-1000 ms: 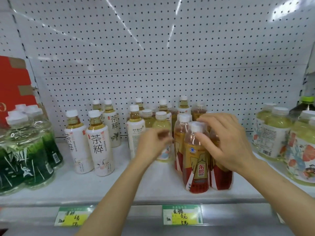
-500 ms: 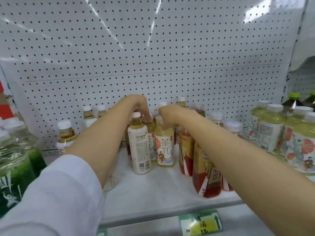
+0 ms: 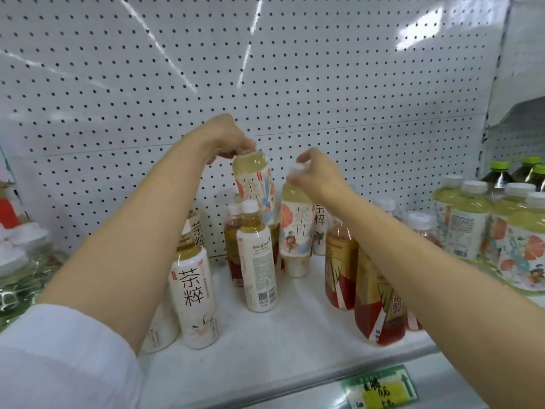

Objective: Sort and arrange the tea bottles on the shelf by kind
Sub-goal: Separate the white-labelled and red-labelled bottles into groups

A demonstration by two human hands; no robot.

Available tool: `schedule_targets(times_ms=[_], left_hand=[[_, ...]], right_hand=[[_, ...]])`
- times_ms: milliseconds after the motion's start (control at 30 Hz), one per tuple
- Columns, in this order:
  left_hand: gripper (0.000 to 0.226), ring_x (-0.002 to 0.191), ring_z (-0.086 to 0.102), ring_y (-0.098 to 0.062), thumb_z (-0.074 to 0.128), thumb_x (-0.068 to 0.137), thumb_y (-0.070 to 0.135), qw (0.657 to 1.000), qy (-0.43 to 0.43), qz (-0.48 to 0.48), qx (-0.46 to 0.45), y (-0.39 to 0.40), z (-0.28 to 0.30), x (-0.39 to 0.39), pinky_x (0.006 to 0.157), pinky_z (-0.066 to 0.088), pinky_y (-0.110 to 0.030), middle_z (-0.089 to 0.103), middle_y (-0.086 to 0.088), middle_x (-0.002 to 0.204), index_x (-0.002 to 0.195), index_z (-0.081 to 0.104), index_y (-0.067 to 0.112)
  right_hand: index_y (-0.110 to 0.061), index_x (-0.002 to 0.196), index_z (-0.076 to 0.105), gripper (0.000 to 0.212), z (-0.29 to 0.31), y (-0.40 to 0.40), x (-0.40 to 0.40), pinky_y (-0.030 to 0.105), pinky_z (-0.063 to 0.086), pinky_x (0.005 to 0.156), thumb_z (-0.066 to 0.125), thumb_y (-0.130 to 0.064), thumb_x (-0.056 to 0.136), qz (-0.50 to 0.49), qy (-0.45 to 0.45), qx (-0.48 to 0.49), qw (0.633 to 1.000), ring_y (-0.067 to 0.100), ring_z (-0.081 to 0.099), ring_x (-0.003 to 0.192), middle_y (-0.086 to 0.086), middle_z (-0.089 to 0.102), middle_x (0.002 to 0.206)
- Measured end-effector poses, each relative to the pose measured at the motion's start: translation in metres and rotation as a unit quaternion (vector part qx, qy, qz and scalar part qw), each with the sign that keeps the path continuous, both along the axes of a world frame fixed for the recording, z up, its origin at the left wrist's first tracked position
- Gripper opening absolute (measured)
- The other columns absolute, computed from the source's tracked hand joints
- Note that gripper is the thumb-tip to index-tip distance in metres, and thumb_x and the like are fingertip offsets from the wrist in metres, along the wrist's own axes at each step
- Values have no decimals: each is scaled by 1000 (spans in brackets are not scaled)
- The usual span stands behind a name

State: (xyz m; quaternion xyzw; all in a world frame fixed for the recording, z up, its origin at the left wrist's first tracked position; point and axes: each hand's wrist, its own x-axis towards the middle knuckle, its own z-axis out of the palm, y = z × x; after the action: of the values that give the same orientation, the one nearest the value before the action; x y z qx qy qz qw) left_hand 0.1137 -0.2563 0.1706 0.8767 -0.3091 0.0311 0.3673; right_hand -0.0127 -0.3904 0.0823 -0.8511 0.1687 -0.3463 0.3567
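A: While both pale floral bottles are held by their caps, left hand [image 3: 228, 137] grasping the lifted bottle [image 3: 255, 184], right hand [image 3: 315, 172] pinching the second bottle [image 3: 295, 228] low over the shelf [image 3: 295, 329], how should they be carried?

B: Kept upright, lifted clear of the white-label bottles [image 3: 258, 258], then set beside the matching floral group [image 3: 483, 228] at right.

Head-worn, close above the shelf [image 3: 295, 335], facing forward and slightly down toward the pegboard [image 3: 265, 69]; no second view.
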Motion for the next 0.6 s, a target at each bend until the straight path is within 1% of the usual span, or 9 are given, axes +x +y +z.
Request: schedule_targets(times_ms=[100, 167, 200, 300, 367, 433, 467, 533, 600], left_hand=[[41, 104, 61, -20, 68, 91, 32, 991, 1, -25, -129, 9, 14, -2, 101, 46, -39, 69, -6, 117, 122, 64, 6], [31, 96, 58, -11, 58, 99, 32, 974, -13, -56, -218, 9, 20, -10, 96, 42, -31, 64, 4, 108, 119, 66, 9], [28, 86, 58, -6, 53, 102, 33, 964, -29, -66, -257, 8, 23, -16, 89, 44, -25, 63, 8, 101, 113, 66, 11], [29, 58, 56, 6, 42, 105, 38, 934, -68, -77, -343, 5, 30, -32, 56, 46, -13, 58, 11, 81, 90, 56, 18], [29, 65, 61, 8, 38, 105, 42, 917, -85, -76, -383, 4, 34, -42, 64, 54, -14, 60, 10, 87, 84, 47, 24], [26, 92, 67, -5, 39, 103, 46, 901, -104, -88, -413, 0, 38, -50, 88, 58, -30, 63, 8, 102, 87, 45, 27], [26, 98, 67, -10, 39, 102, 48, 895, -107, -102, -421, -4, 40, -55, 93, 56, -35, 64, 8, 105, 88, 45, 27], [29, 97, 67, -15, 41, 97, 54, 889, -115, -126, -425, -15, 43, -63, 93, 56, -38, 63, 9, 99, 87, 45, 27], [35, 86, 63, -16, 41, 91, 61, 888, -128, -143, -419, -29, 45, -75, 82, 57, -36, 57, 9, 87, 82, 44, 27]], right_hand=[[-16, 130, 49, 45, 20, 6, -13, 15, 46, 66, 66, -26, 91, 4, -174, 80, 981, 9, 59, 89, -3, 59, 107], [-18, 127, 51, 47, 32, 10, -20, 11, 46, 68, 71, -31, 87, 14, -272, 111, 956, 5, 61, 89, -4, 62, 104], [-18, 125, 53, 46, 39, 13, -24, 13, 50, 71, 73, -32, 86, 21, -307, 124, 943, 5, 63, 88, -5, 63, 101], [-19, 111, 60, 37, 57, 16, -37, 41, 59, 81, 75, -36, 81, 44, -367, 144, 918, 23, 72, 88, 4, 69, 97], [-17, 107, 61, 35, 65, 17, -52, 40, 59, 81, 74, -37, 82, 28, -391, 123, 912, 22, 71, 88, 5, 70, 96], [-13, 107, 63, 32, 71, 16, -68, 25, 57, 75, 73, -34, 86, 13, -409, 112, 906, 12, 68, 83, 0, 68, 93], [-12, 106, 63, 30, 72, 14, -79, 23, 56, 73, 72, -34, 88, 10, -415, 108, 904, 8, 67, 79, -2, 67, 91], [-13, 102, 63, 26, 73, 10, -97, 25, 58, 73, 71, -34, 89, 8, -417, 96, 904, 6, 66, 73, -3, 67, 87], [-14, 97, 63, 23, 71, 1, -116, 29, 59, 74, 71, -35, 89, 2, -415, 68, 907, 7, 68, 73, -4, 68, 85]])
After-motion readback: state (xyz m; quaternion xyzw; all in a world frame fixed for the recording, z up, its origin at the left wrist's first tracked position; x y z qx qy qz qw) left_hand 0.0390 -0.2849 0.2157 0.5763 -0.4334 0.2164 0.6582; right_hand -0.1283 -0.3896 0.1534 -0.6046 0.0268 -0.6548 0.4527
